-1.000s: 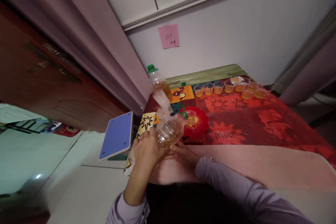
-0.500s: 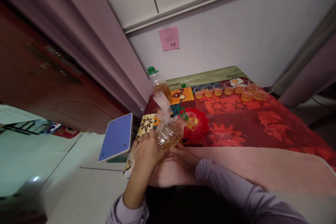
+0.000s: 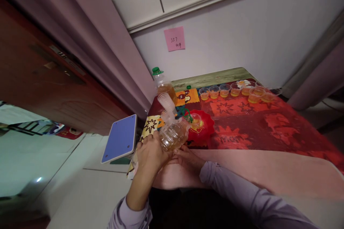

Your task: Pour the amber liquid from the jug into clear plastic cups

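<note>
A clear plastic bottle (image 3: 174, 134) of yellowish liquid lies tilted in both hands, its mouth toward the right. My left hand (image 3: 152, 152) wraps around its body from above. Beneath the bottle, my right hand (image 3: 186, 158) grips its underside, the fingers partly hidden. Just past the mouth, a clear plastic cup (image 3: 196, 121) stands on a red scalloped plate (image 3: 205, 134), with some yellow liquid in it. A green plastic ring (image 3: 187, 113) hangs by the bottle's neck. Behind the bottle, a stack of clear cups (image 3: 166, 103) leans over.
Several clear cups with yellow liquid, one a cup (image 3: 214, 92), line the table's back. A large green-capped jug (image 3: 164, 85) stands at the back left, near a green cap (image 3: 189, 87). A blue board (image 3: 120, 137) juts beside the table's left edge.
Both hands keep the bottle tilted at nearly the same place over the plate. The whole view has shifted very slightly; nothing has been taken up or let go.
</note>
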Tool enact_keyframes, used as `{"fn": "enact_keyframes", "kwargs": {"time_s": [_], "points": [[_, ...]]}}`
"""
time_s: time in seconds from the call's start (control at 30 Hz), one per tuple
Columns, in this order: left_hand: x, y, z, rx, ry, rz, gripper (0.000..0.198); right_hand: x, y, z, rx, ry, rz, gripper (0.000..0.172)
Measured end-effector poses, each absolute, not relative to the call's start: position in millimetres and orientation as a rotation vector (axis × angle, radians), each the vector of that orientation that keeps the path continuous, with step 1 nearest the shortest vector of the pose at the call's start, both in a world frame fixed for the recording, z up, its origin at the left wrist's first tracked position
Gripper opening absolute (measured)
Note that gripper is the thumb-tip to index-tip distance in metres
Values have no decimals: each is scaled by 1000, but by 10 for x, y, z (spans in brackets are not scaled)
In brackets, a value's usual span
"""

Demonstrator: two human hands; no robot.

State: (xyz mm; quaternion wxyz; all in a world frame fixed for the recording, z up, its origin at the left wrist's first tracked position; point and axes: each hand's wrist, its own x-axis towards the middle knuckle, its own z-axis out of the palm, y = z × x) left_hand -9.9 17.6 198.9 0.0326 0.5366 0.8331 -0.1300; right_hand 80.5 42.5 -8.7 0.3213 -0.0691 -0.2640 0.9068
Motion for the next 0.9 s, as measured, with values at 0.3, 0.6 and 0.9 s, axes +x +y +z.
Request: {"fn": "enact_keyframes", "kwargs": {"time_s": [0.3,0.6,0.9], "points": [[-99,173,1985,1635,2563,-408,71,820,410,-41,-177,-672,2386,65],[-100,177,1994,1645,2562,-436,71,797,427,-67,-177,-706,2371,64],[-92,184,2003,1661,2565,-434,66,778,429,-147,-199,-689,2375,66]]}}
